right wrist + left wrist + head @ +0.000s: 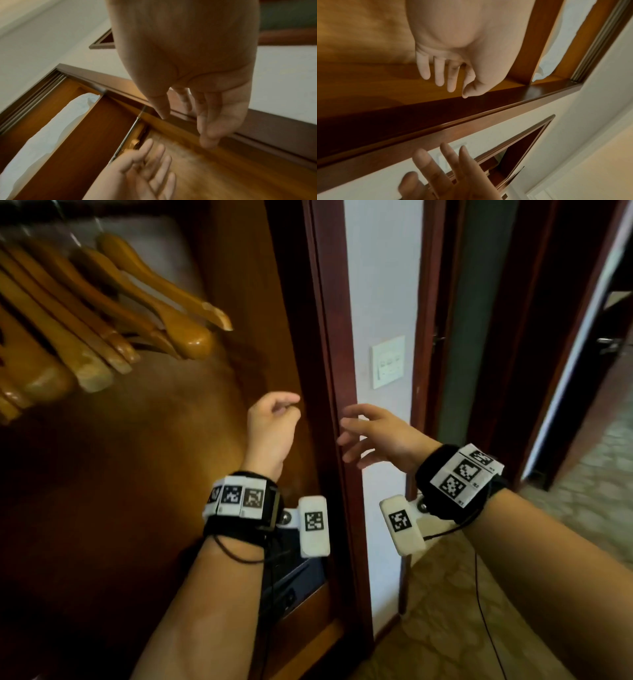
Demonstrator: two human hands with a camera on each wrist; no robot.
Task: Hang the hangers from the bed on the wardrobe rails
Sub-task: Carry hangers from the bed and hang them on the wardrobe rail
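Nearest the camera, both forearms reach forward at waist height, each wrist wrapped in a black band with white marker blocks. The left hand hangs inside the wardrobe opening, fingers loosely curled and holding nothing. The right hand sits just beside the dark wardrobe frame, fingers spread and relaxed, also empty; it seems not to touch the frame, though the head view does not settle that.

Beyond the hands, up and to the left, a row of wooden hangers hangs close together inside the wardrobe, their arms slanting down toward the camera. The rail itself is barely visible at the top edge. No bed and no loose hanger appear in any view.

With both hands free, the step in hand is probably going back for another hanger. Done well, that means drawing both hands clear of the frame before turning, so neither wrist block knocks the wood. When the next hanger comes, grip it by the neck under the hook and set it beside the last one, without pushing the hung ones into a swing.
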